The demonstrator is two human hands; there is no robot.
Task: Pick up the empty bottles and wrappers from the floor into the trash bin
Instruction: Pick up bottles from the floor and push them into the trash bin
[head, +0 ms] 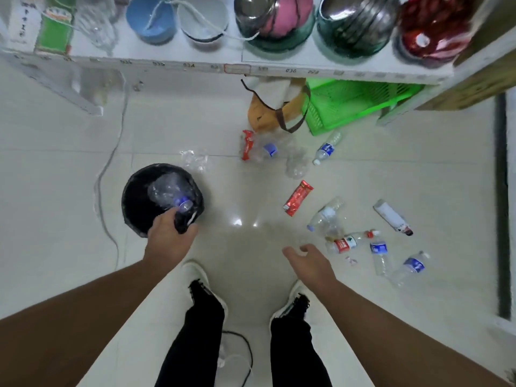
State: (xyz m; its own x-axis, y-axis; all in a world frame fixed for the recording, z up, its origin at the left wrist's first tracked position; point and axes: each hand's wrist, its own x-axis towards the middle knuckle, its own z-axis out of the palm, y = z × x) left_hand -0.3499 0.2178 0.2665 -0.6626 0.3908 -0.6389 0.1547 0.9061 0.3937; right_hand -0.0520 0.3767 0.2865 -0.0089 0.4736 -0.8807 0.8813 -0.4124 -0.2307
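Note:
A black-lined trash bin stands on the floor at the left. My left hand is over its near rim, shut on a clear plastic bottle with a blue label that hangs inside the bin's mouth. My right hand hovers open and holds nothing, just left of a cluster of empty bottles. A red wrapper lies on the tiles ahead of it. More bottles and another red wrapper lie farther off near the shelf. A white tube lies at the right.
A white shelf with bowls and pots crosses the top. Under it sit a green basket and a tan bag. A white cable runs down the left floor. A black cable lies between my feet.

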